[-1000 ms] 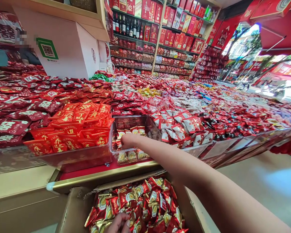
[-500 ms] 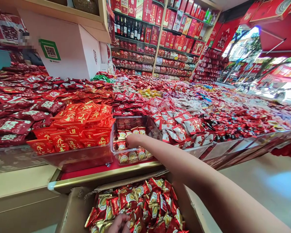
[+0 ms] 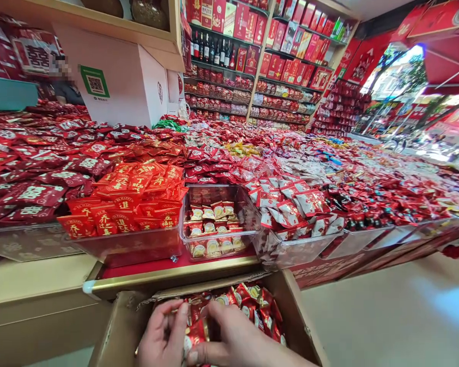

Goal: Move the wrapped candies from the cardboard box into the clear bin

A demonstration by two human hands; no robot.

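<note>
Both hands are working inside the cardboard box (image 3: 290, 326) at 6 o'clock. The left hand (image 3: 162, 336) and right hand (image 3: 233, 339) are pinching red sweet packets (image 3: 195, 334) between curled fingers. A clear bin (image 3: 218, 224) is sitting at 12 o'clock from them.

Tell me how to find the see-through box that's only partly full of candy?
Follow the gold front edge of the candy counter to just above the cardboard box. The clear bin sits there, between heaped neighbours, its neat rows covering only the bottom.
</note>
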